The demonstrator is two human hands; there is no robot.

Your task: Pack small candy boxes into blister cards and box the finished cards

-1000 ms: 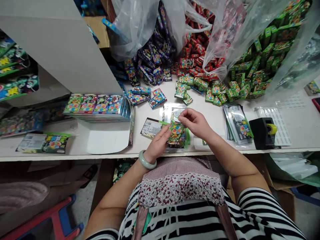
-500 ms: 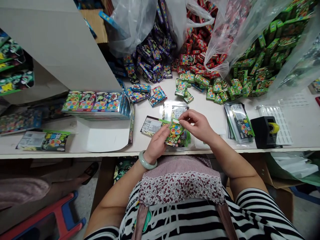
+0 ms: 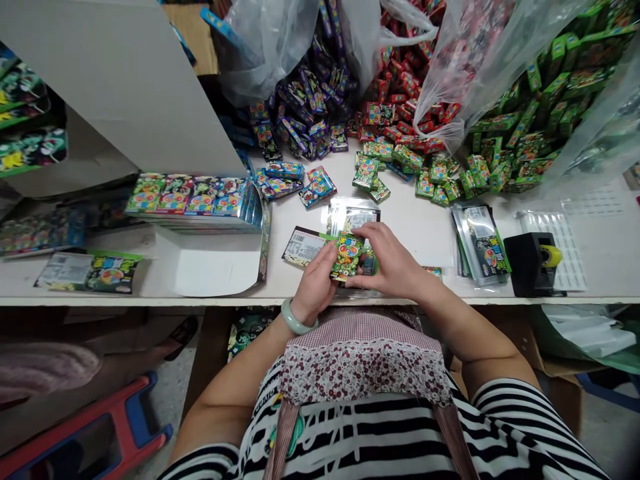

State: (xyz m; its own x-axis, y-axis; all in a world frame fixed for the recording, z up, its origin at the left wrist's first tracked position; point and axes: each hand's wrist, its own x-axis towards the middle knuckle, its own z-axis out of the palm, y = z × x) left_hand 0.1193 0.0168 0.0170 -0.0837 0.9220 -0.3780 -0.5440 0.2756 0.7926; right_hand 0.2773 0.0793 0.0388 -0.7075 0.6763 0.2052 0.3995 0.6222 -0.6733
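Above the front edge of the table, a small green printed pack (image 3: 347, 255) is held between my two hands, its colourful face turned up. My left hand (image 3: 316, 280) grips its left side, with the thumb lying along that edge. On the other side, the fingers of my right hand (image 3: 389, 261) curl round the top and lower right. A dark-edged card with a barcode (image 3: 303, 245) sticks out to the left behind my left hand. Just beyond the hands lie clear plastic sleeves (image 3: 345, 212) with printed cards, partly covered by the pack and fingers.
Green boxes (image 3: 367, 172), red boxes (image 3: 379, 113) and purple boxes (image 3: 299, 137) spill from plastic bags at the back. To the left stands an open carton (image 3: 215, 267) with rows of packs (image 3: 193, 195). Right are sleeved cards (image 3: 481, 243) and a black tape dispenser (image 3: 530, 263).
My right hand has moved down from pinching the pack's top edge to wrapping its right side. The pack now looks more compact and faces up between both hands. The view has shifted slightly.
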